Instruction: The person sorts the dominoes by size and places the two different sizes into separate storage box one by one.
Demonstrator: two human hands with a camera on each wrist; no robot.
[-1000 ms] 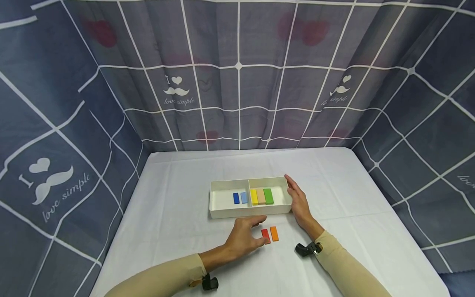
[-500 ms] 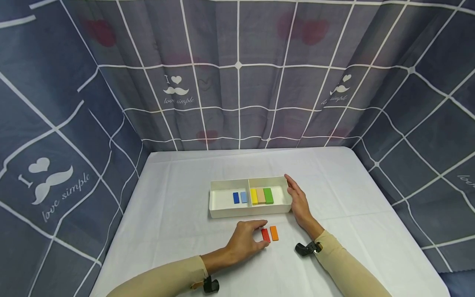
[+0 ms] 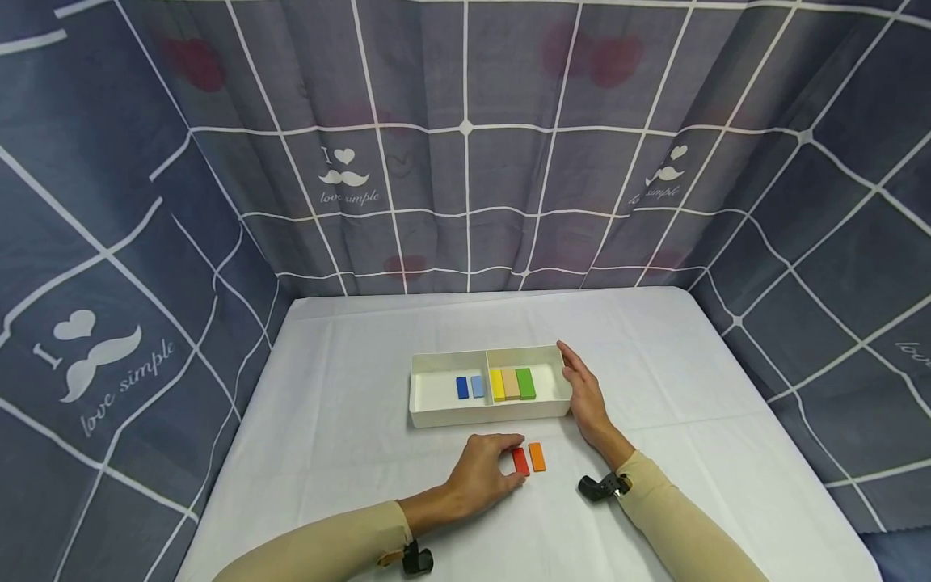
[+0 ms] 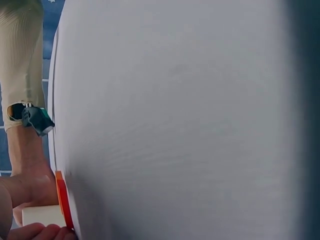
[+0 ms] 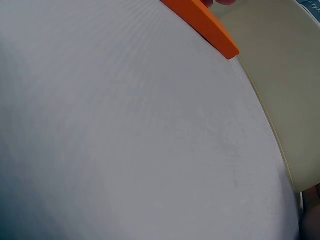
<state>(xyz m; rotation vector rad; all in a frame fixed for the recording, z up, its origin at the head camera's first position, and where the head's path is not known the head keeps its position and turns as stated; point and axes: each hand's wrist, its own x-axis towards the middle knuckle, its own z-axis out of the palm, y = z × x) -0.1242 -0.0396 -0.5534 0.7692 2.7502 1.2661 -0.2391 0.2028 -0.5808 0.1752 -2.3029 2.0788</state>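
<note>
My left hand [image 3: 476, 473] has its thumb and index finger curled about the two ends of a small red block [image 3: 520, 461] lying on the white cloth. In the left wrist view, fingers [image 4: 47, 233] meet one end of the red block [image 4: 64, 202]. An orange block [image 3: 537, 457] lies just right of it; the right wrist view shows the orange block [image 5: 207, 27] close up. With fairly straight fingers, my right hand [image 3: 591, 404] rests against the right end of a white two-compartment box [image 3: 465, 417].
Dark blue [image 3: 462, 388] and light blue [image 3: 477, 386] blocks lie in the box's left compartment. Yellow [image 3: 498, 385], tan [image 3: 511, 385] and green [image 3: 526, 384] blocks are in the right one. Grey checked curtains [image 3: 436, 178] surround the table [image 3: 349, 347] at the back and sides.
My left index finger has come down toward the red block, narrowing the gap to the thumb. The right hand, the box and the blocks have stayed in place.
</note>
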